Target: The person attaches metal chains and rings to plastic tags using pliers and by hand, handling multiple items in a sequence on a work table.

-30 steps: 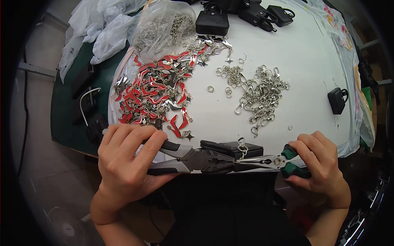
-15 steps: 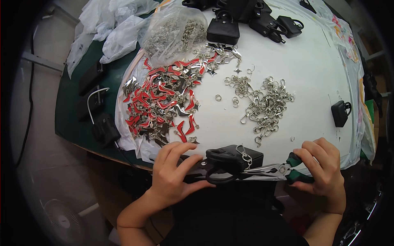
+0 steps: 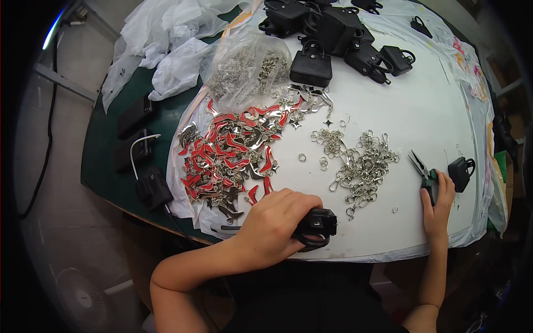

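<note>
My left hand (image 3: 277, 225) is wrapped round a small black handbag (image 3: 319, 225) above the table's near edge. Its fingers hide part of the bag, and the handle loop hangs below. My right hand (image 3: 438, 197) grips needle-nose pliers (image 3: 425, 175) by their green and black handles at the right of the table. The jaws point away and to the left, slightly parted, with nothing between them. Just right of the pliers stands another small black handbag (image 3: 459, 173). By my left wrist lies a dark, elongated tool end (image 3: 225, 228), mostly hidden.
Red and dark high-heel charms (image 3: 227, 155) form a heap at the left centre. Silver clasps and chains (image 3: 366, 166) lie in the middle, beside loose rings (image 3: 323, 162). Behind are a clear bag of metal parts (image 3: 247, 69) and several black handbags (image 3: 333, 33).
My right hand has carried the pliers away from the handbag, to the right and farther back. My left hand has closed round the handbag and shifted right.
</note>
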The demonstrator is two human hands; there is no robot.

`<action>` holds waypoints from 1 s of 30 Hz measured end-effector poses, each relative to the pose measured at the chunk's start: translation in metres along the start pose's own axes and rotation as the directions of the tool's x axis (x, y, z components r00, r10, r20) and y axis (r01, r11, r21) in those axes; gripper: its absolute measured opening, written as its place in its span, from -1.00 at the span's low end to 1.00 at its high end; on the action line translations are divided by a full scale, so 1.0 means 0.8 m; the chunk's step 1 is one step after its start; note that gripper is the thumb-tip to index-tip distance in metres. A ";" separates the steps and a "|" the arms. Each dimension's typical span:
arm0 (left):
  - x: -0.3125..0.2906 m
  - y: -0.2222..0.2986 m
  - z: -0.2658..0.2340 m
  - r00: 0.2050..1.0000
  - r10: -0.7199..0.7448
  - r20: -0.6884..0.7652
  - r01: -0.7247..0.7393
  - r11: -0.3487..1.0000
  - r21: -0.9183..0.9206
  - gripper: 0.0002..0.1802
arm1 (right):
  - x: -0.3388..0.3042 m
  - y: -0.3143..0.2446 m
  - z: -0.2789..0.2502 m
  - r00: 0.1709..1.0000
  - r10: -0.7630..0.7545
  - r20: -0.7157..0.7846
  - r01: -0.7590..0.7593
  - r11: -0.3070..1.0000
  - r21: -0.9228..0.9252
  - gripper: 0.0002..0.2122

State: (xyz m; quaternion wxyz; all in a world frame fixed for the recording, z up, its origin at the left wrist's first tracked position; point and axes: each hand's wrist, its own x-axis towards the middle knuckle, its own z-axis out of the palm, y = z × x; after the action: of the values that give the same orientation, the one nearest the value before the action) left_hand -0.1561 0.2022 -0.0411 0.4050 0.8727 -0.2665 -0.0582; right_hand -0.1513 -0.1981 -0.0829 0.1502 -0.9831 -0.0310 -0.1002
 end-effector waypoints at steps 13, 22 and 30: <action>0.132 -0.114 -0.055 0.957 0.019 -0.290 0.121 0.880 0.459 -0.74 | 0.085 -0.143 0.003 0.903 -0.428 -0.041 0.424 0.869 0.256 -0.71; 0.134 -0.112 -0.063 0.960 -0.055 -0.274 0.160 0.913 0.374 -0.83 | 0.147 -0.229 0.092 0.758 -0.652 -0.014 0.589 0.675 0.445 -0.88; 0.117 -0.095 -0.094 0.946 -0.303 -0.118 0.166 0.763 -0.625 -0.83 | 0.143 -0.243 0.085 0.735 -0.657 0.169 0.476 0.676 0.562 -0.94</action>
State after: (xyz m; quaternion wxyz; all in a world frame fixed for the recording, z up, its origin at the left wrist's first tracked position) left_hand -0.0208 0.2455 -0.0368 0.6786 0.7240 -0.0768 -0.0976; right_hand -0.0445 0.0115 -0.0669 0.3427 -0.8531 -0.3904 0.0493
